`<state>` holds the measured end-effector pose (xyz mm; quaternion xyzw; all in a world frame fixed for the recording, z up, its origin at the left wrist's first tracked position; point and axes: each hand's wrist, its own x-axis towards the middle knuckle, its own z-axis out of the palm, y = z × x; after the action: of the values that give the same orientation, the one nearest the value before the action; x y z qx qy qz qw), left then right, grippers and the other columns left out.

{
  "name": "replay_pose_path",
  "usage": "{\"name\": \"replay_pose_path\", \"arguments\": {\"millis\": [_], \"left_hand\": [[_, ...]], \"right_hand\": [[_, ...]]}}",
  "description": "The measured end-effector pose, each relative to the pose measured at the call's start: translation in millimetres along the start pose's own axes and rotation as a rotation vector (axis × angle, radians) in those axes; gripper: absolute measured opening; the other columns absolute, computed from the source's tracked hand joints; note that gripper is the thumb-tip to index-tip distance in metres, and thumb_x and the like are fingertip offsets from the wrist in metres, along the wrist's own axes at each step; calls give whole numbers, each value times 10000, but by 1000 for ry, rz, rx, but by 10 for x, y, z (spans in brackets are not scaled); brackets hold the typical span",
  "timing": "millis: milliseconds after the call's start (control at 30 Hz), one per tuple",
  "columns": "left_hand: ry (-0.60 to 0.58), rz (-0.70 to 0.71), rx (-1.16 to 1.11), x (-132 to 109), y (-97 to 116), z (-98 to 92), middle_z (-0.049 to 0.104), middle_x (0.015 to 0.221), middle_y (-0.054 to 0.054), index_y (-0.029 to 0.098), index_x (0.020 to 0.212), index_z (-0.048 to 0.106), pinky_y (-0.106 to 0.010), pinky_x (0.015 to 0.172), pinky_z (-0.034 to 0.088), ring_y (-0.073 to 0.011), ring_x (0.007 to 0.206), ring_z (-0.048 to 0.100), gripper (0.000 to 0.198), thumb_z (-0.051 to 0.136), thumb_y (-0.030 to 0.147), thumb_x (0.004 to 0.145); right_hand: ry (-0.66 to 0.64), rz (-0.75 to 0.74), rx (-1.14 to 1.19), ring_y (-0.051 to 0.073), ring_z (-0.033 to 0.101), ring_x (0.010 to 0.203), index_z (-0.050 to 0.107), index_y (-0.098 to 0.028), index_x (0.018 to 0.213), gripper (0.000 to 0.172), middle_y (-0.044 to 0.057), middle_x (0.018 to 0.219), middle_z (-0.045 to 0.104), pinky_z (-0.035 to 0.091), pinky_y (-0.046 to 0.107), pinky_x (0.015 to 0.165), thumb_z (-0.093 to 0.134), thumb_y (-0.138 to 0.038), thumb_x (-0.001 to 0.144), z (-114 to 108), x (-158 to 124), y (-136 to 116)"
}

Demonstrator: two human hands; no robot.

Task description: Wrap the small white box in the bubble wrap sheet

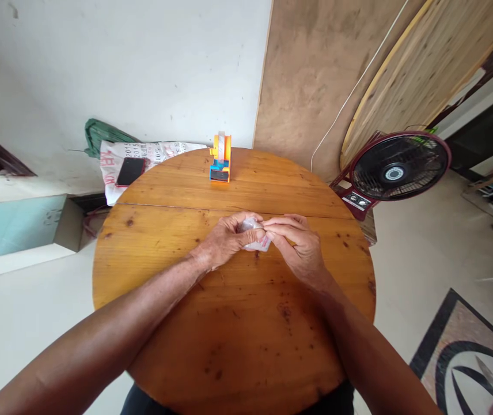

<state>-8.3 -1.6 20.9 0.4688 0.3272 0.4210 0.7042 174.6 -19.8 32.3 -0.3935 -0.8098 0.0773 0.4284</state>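
Holding a clear packet [265,244] over the wooden table [229,305], the left hand [227,237] clamps it; the right hand [300,246] pinches, apparently at its edge. Its red print is illegible; the white sack [160,151] shows "2015".

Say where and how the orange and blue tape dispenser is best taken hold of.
The tape dispenser is probably best gripped across its orange sides, coming from above and the person's side: it stands narrow, blue end facing the person, near the far edge of the table, with the wall behind.
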Motion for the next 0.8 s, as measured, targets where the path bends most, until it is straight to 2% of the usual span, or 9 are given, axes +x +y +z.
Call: {"name": "replay_pose_path", "arguments": {"millis": [133, 233, 367, 533, 667, 800], "left_hand": [[16, -74, -63, -6, 11, 6, 671, 865, -49, 155, 1022, 652, -344, 666, 569, -212, 805, 659, 494, 844, 420, 652], [3, -112, -98, -2, 1, -12, 669, 911, -58, 159, 1042, 656, -364, 686, 585, -218, 848, 660, 475, 824, 426, 686], [-22, -165, -139, 19, -25, -64, 675, 927, -69, 161, 1003, 665, -353, 688, 586, -209, 844, 659, 424, 799, 444, 717], [56, -226, -193, 52, -36, -111, 659, 853, -43, 154, 912, 650, -340, 667, 581, -178, 758, 652, 392, 816, 437, 697], [67, -219, -232, 64, -37, -115, 652, 806, -23, 149, 854, 639, -344, 661, 577, -170, 712, 652, 374, 834, 414, 677], [72, -188, -246, 84, -36, -136, 683, 822, -35, 151, 905, 651, -336, 667, 580, -175, 714, 664, 358, 828, 377, 693]], "right_hand": [[30, -2, -1, 189, 684, 938, 741, -287, 959, 210, 16, 1000, 752, 481, 392, 906, 545, -218, 928, 11, -11, 24], [19, -75, -83, 179, 679, 937, 727, -278, 1002, 216, 19, 1033, 744, 457, 391, 937, 542, -193, 925, -2, -16, 32], [-105, -144, -273, 180, 661, 978, 688, -289, 1076, 253, 9, 1107, 724, 351, 424, 1038, 496, -195, 942, -19, -15, 0], [-236, -143, -414, 219, 619, 1018, 635, -250, 1144, 236, 50, 1206, 680, 285, 460, 1065, 495, -302, 962, 17, -8, -54], [-234, -163, -448, 244, 588, 1090, 620, -242, 1179, 252, 67, 1251, 662, 294, 475, 1059, 522, -294, 952, 37, 6, -77], [-194, -242, -378, 256, 560, 1160, 667, -270, 1087, 199, 44, 1269, 656, 331, 494, 1048, 575, -244, 912, 25, -1, -133]]}}
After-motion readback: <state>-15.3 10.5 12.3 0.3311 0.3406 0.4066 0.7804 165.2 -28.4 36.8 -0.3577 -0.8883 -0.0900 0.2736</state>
